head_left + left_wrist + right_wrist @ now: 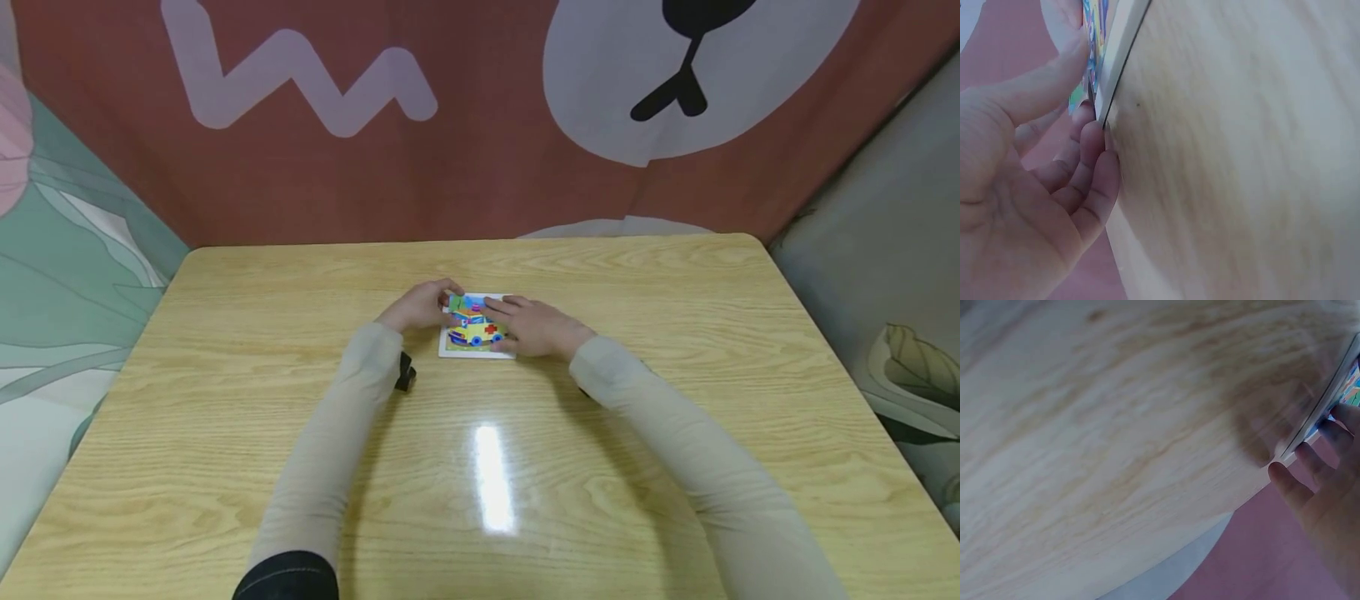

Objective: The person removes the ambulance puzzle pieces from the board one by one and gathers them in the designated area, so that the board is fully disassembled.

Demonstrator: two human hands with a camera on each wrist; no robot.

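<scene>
A white-bordered picture puzzle (480, 353) with a yellow vehicle bearing a red cross lies flat on the table. My left hand (420, 307) is at its left edge, near the upper corner. Between that thumb and forefinger I pinch a thin puzzle piece with some green on it (1077, 95), tilted up at the frame; most of it is hidden. The other left fingertips rest against the frame's side (1113, 62). Across the puzzle's right part lies my right hand (542, 327), fingers spread and fairly straight. In the right wrist view its fingertips touch the picture and frame edge (1319, 412).
The wooden table (495, 275) reaches back to a reddish-brown printed curtain (480, 167). A bright light reflection (493, 479) shows on the tabletop in front of the puzzle. Beyond the table's right side is a patterned fabric item (922, 367).
</scene>
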